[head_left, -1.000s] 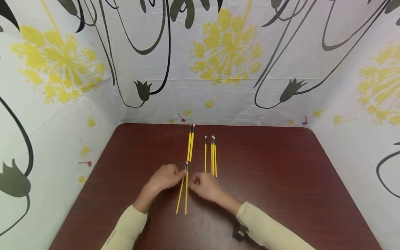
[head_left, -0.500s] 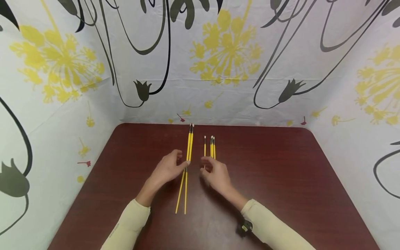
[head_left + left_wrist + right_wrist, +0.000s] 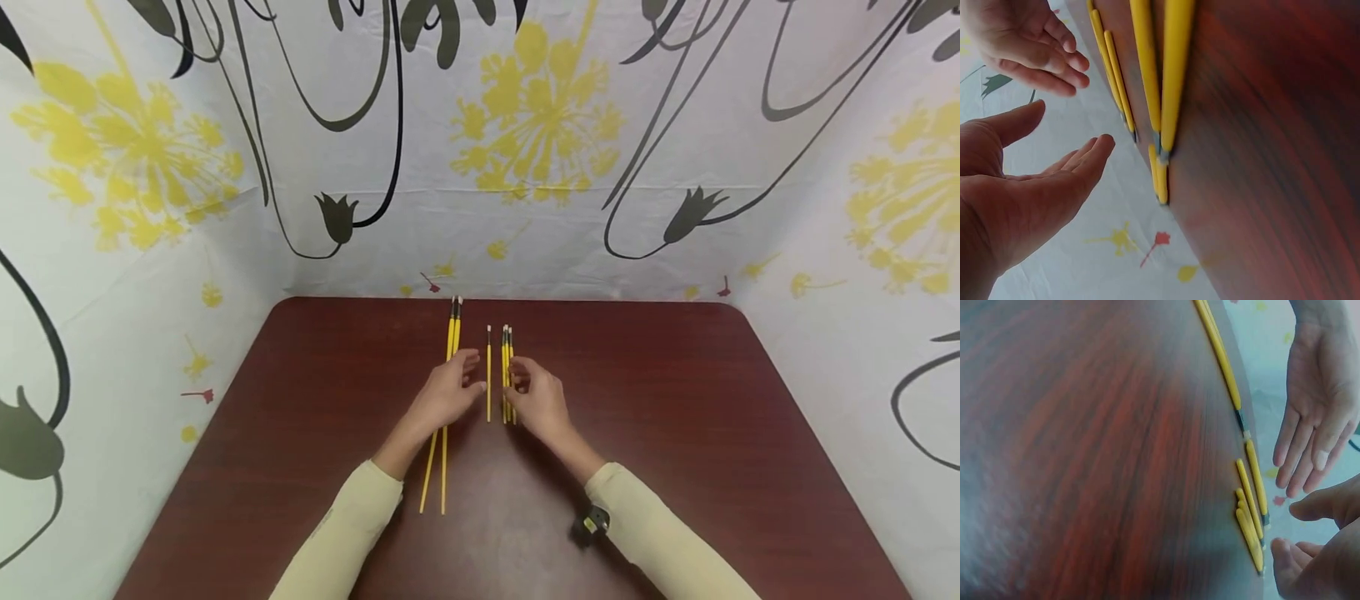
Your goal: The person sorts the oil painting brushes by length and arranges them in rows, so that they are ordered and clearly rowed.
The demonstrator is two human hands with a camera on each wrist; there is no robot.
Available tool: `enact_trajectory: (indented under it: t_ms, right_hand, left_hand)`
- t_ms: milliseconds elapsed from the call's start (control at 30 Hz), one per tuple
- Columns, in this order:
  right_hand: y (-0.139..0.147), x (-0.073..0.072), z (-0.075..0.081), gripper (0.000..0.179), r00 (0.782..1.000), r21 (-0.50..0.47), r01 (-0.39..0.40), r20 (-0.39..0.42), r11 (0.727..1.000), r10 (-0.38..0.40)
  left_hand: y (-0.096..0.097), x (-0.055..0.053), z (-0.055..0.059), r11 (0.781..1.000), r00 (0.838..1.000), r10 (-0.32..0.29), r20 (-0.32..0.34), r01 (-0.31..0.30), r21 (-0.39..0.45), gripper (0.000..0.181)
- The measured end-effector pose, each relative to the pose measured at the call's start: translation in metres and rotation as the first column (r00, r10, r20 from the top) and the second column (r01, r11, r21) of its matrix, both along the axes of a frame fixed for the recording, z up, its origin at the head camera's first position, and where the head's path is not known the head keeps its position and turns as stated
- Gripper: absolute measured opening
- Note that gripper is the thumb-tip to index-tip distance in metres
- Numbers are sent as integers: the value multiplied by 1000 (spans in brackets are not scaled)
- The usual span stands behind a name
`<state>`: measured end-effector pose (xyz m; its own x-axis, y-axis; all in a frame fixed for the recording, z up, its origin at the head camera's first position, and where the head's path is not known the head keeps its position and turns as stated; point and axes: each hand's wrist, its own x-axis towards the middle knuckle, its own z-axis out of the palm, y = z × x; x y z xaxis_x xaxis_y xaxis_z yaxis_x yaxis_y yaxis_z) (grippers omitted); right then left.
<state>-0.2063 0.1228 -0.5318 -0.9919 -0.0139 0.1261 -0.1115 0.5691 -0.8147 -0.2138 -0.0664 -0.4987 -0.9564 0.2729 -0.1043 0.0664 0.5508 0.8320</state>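
Note:
My left hand (image 3: 447,396) hovers over two long yellow-handled paintbrushes (image 3: 452,337) at the far left, fingers loosely spread toward a single short paintbrush (image 3: 489,375). Two more long paintbrushes (image 3: 443,475) lie nearer me, their handle ends apart and their tips hidden under that hand. Beside a group of short paintbrushes (image 3: 505,350) is my right hand (image 3: 542,404), partly covering them. In the right wrist view its thumb and fingers stand apart above the short brushes (image 3: 1249,537), with nothing held. The left wrist view shows the left palm (image 3: 1035,200) with nothing in it.
A dark red-brown wooden table (image 3: 660,433) bears the brushes. White cloth (image 3: 555,250) with yellow flowers and dark stems hangs behind and at both sides. A small black device (image 3: 595,523) sits by the right sleeve (image 3: 652,525).
Both hands have moved away from the near long paintbrushes. My left hand shifted up and right, over the far pair; my right hand went up and right to the short group.

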Motion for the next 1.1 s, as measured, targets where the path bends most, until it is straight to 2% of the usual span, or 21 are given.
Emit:
enact_trajectory:
  t_ms: [267,533,667,767,867,900,1100]
  right_hand:
    - [1,-8,1,50,998,86,-11,55,996,6]
    - [1,-13,-4,43,998,113,-14,55,993,8]
    - [1,-17,-7,41,1000,144,-21,20,989,18]
    - [1,-19,-8,41,1000,180,-19,-4,983,20]
    - [1,-20,-8,41,999,215,-21,-19,976,25]
    - [0,-21,-8,41,999,226,-25,-24,974,31]
    - [-1,-21,-11,36,995,280,-37,-84,959,63]
  left_hand:
    - [21,-16,0,994,997,-15,73,23,-105,67]
    - [33,-18,-8,979,998,25,61,-12,-204,78]
    - [36,-20,-14,975,1000,13,6,-11,-224,75]
    - [38,-22,-19,960,998,-25,-49,10,-278,72]
    - [39,-22,-20,943,997,-52,-63,28,-331,75]
    - [39,-24,-25,936,995,-58,-77,27,-350,76]
    - [37,-25,-25,916,989,-80,-123,24,-400,77]
